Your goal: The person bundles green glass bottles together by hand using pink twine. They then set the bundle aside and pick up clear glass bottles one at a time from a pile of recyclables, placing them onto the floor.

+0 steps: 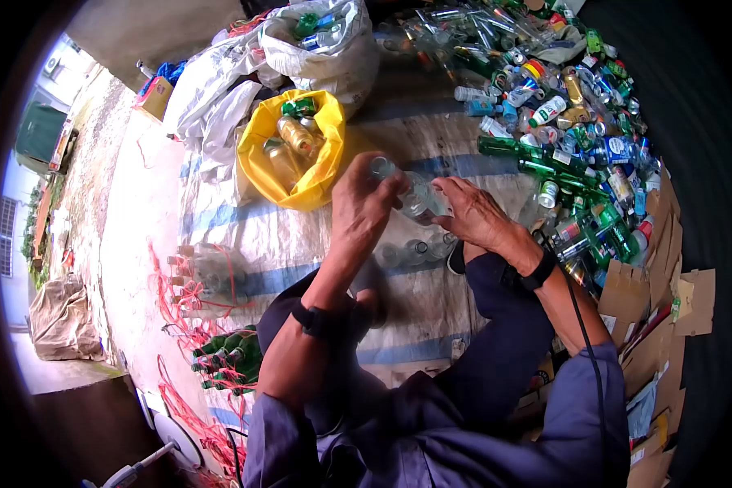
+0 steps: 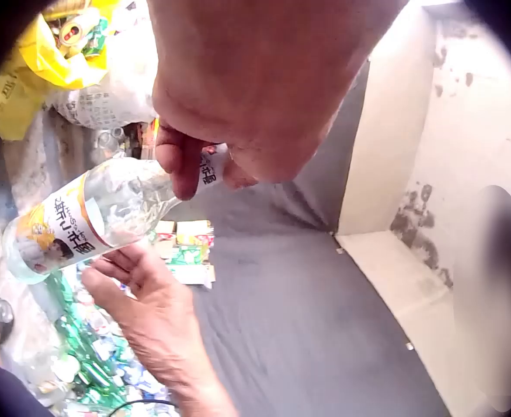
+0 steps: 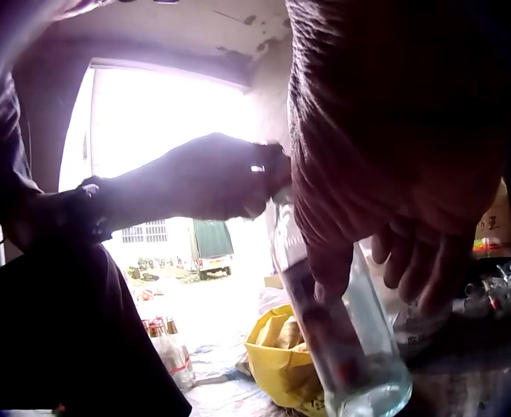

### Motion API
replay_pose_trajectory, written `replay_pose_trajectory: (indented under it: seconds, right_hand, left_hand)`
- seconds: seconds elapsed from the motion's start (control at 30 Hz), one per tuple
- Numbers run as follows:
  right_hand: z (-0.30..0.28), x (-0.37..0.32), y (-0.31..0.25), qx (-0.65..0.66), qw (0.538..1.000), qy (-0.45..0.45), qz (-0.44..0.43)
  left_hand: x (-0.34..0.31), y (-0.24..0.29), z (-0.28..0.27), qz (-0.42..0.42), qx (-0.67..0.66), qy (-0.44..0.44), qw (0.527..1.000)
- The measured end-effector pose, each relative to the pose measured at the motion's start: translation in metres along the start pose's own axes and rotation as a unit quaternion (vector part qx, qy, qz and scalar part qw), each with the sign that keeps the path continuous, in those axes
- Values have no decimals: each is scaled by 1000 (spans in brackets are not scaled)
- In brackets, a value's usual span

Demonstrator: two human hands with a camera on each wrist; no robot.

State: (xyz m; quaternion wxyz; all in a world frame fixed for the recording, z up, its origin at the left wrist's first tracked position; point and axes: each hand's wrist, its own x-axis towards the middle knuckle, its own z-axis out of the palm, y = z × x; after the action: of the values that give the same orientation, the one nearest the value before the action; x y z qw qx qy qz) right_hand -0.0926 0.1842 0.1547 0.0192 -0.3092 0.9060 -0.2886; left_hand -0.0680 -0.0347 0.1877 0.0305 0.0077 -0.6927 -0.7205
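Observation:
A clear glass bottle [image 2: 108,213] with a white and yellow label is tilted in front of the person. The left hand [image 1: 363,199] grips it by the neck, with finger and thumb round the neck in the left wrist view. At its lower end is the right hand [image 1: 478,213], thumb and fingers spread, fingertips right at the glass. In the right wrist view the right thumb [image 3: 329,274] overlaps the bottle, while the other fingers hang loosely beside it. A yellow bag [image 1: 331,154] holding cans stands just beyond the left hand.
White sacks [image 1: 362,65] stand behind the yellow bag. A large heap of bottles and cans [image 1: 577,154] covers the right side. Clear bottles [image 1: 211,272] and green bottles [image 1: 229,355] with pink string stand at left. Flattened cardboard [image 1: 667,325] lies at right; more clear bottles [image 1: 415,248] lie by the feet.

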Motion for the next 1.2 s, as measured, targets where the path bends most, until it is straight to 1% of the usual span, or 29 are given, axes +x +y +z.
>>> replay_pose_trajectory:
  seconds: [0.03,0.07,0.1,0.17,0.2,0.27,0.3,0.37,0.43,0.47,0.5,0.57,0.6,0.63,0.7,0.77,0.87,0.9,0.93,1.03,1.07,1.13,1.2]
  right_hand:
    - [-4,-2,0,-8,1000,-9,17]
    - [-10,-6,-1,-16,1000,17,0]
    - [-17,-11,-1,-16,1000,18,3]
    - [-34,-22,0,19,1000,12,14]
    - [-43,-27,-3,35,999,13,22]
    - [-54,-40,0,49,998,23,43]
    - [-59,-46,2,62,996,31,60]
    - [-71,-57,6,62,995,37,70]
    - [-79,-68,16,81,989,14,121]
    - [-79,-75,27,93,986,6,141]
    - [-81,-81,34,95,985,7,144]
    - [-85,-90,46,113,975,8,193]
    - [-90,-92,47,111,970,-3,217]
    - [-88,-97,54,113,969,-4,222]
    - [-83,-109,73,138,966,36,218]
    - [-80,-121,88,143,961,29,235]
    - [-67,-140,108,154,950,24,270]
    - [-62,-147,113,168,942,36,288]
    - [-58,-153,118,183,933,49,305]
    - [-41,-174,136,185,924,48,332]
    - [-34,-179,138,187,923,49,333]
    - [-23,-191,141,198,910,55,361]
    - [-10,-204,144,216,902,52,370]
  left_hand:
    - [1,-6,3,-3,56,-3,998]
    - [1,-11,6,-5,123,-18,992]
    - [2,-21,8,-7,123,-21,992]
    - [7,-58,9,41,248,-13,968]
    - [9,-79,7,61,256,-11,965]
    - [11,-110,0,55,274,-20,960]
    - [11,-121,-3,48,292,-24,955]
    - [11,-135,-6,62,305,-23,950]
    - [13,-147,-8,29,332,-39,942]
    - [14,-154,-9,27,358,-45,932]
    - [15,-164,-10,25,359,-48,932]
    - [18,-183,-12,-10,363,-49,931]
    - [18,-184,-11,-11,362,-53,930]
    - [16,-186,-10,2,382,-43,923]
    - [14,-192,-10,13,402,-35,915]
    - [14,-202,-12,2,444,-33,895]
    - [12,-210,-12,-20,451,-28,892]
    - [12,-210,-11,-22,452,-31,891]
    - [13,-210,-11,-23,453,-32,891]
    - [13,-203,-8,-31,466,-32,883]
    - [12,-201,-7,-39,478,-33,877]
    - [10,-199,-7,-53,477,-41,876]
    - [9,-199,-7,-66,476,-47,876]
